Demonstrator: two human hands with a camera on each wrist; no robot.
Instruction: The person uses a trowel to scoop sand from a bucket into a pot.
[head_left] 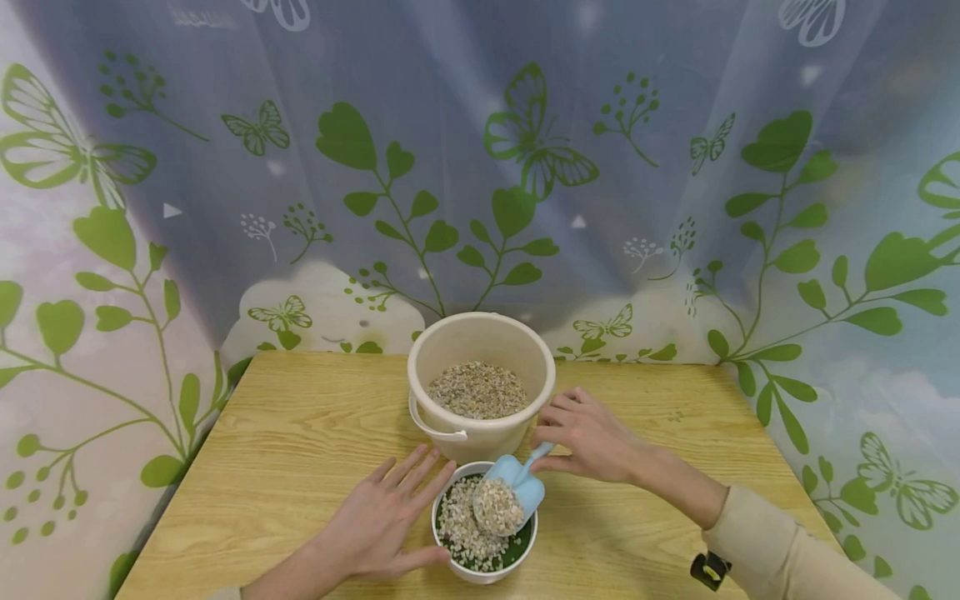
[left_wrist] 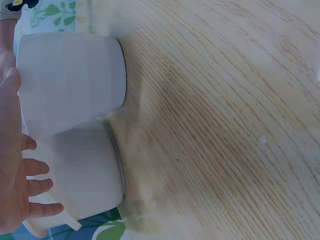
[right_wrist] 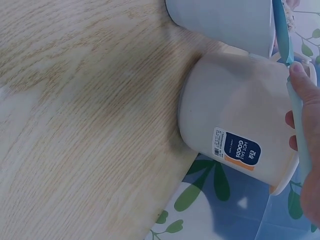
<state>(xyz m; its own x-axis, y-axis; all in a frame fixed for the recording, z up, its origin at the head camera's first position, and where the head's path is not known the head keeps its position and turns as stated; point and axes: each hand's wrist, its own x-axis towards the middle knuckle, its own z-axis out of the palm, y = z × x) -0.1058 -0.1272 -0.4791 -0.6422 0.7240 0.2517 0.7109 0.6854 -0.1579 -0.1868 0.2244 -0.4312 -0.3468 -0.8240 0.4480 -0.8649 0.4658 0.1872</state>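
Currently, white pot [head_left: 483, 575]: upright on the tabletop [head_left: 315, 433], the landmark here; pale gravel [head_left: 457, 529] covers much of its inside, with dark green showing round the edge, mostly on its right.
Blue scoop [head_left: 532, 493]: over the right half of the pot, its bowl heaped with gravel; whether it touches the rim, I cannot tell.
Right hand [head_left: 588, 437]: beyond the pot and to its right, its grip clamped on the scoop's handle.
Left hand [head_left: 382, 518]: at the pot's left side, fingers straight and spread, thumb at the rim; its grip is apart and clamped on nothing.
Bucket [head_left: 487, 435]: just beyond the pot, with more gravel inside and its white handle [head_left: 438, 432] lowered on the pot's side.
Tipping: best done, I judge, low over the pot, with a slow turn of the wrist that lets grains slide out gradually.
Aim: the green patch along the pot's right edge looks like the thinnest spot, so it probably deserves this load.
Steadying: the left palm should brace the pot's wall lightly, fingertips clear of falling grains.
Risk: a quick flick could scatter gravel over the rim.
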